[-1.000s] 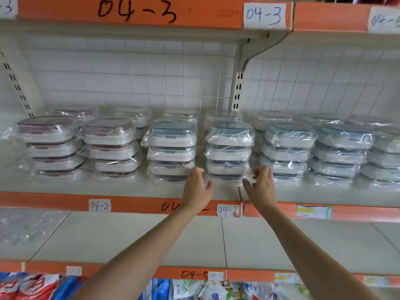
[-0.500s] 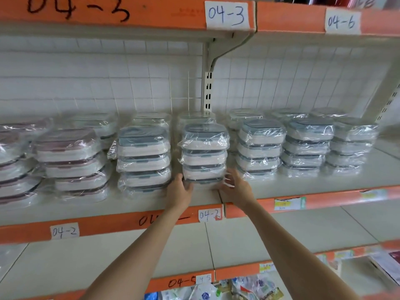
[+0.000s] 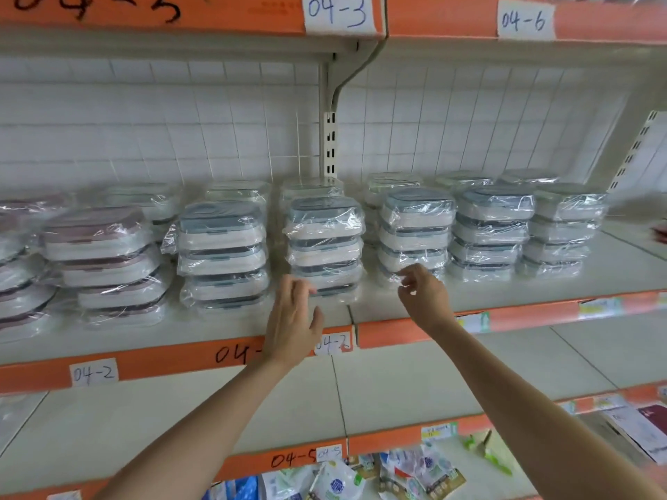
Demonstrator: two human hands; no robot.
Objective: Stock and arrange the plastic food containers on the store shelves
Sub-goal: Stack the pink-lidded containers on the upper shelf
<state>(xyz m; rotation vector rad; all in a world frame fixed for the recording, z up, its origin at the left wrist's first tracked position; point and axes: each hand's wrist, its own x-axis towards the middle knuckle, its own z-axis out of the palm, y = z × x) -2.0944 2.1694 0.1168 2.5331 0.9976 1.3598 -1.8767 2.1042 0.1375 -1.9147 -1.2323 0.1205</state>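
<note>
Wrapped stacks of plastic food containers stand in rows on the shelf (image 3: 397, 313) labelled 04-2. The pink-lidded stacks (image 3: 101, 258) are at the left and the blue-lidded stacks (image 3: 491, 232) are in the middle and at the right. My left hand (image 3: 294, 319) reaches up with straight fingers, its tips at the lower left corner of the centre stack (image 3: 325, 243). My right hand (image 3: 424, 299) hangs with loosely curled fingers in front of the bottom of the neighbouring stack (image 3: 417, 225). I cannot tell whether it touches the wrap.
The shelf above (image 3: 216, 16), labelled 04-3, overhangs the stacks. A slotted upright (image 3: 330, 146) stands behind the centre stack. Below is a white shelf board (image 3: 397, 391), and under that lie loose packets (image 3: 415, 467). A slanted upright (image 3: 635, 149) closes the right end.
Both hands have come off the sides of the centre stack. The right hand moved right to the neighbouring stack and the left hand dropped slightly. The view shifted further right.
</note>
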